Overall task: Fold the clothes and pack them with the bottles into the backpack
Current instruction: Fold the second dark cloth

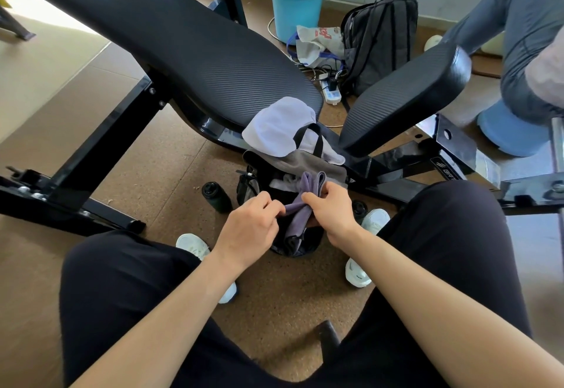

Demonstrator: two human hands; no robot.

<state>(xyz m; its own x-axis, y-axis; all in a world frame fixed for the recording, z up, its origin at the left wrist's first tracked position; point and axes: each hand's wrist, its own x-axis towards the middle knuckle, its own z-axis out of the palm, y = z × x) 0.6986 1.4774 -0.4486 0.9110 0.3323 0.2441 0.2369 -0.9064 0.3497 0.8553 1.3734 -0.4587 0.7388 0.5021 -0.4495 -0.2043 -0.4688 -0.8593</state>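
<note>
A black backpack (253, 184) stands open on the floor between my feet. Over its opening I hold a folded purple cloth (300, 204): my left hand (253, 229) pinches its left edge and my right hand (331, 207) grips its right side. A grey garment (302, 161) and a white garment (274, 125) lie draped over the backpack's far side and the bench end. One dark bottle (215, 197) stands on the floor left of the backpack. A second dark bottle (359, 209) shows partly behind my right wrist.
A black weight bench (171, 36) and its seat pad (406, 97) rise just beyond the backpack, with steel frame bars on both sides. Farther back stand a blue bucket (294, 3), a grey backpack (380, 39), a power strip (331, 91) and another person's leg (531, 36).
</note>
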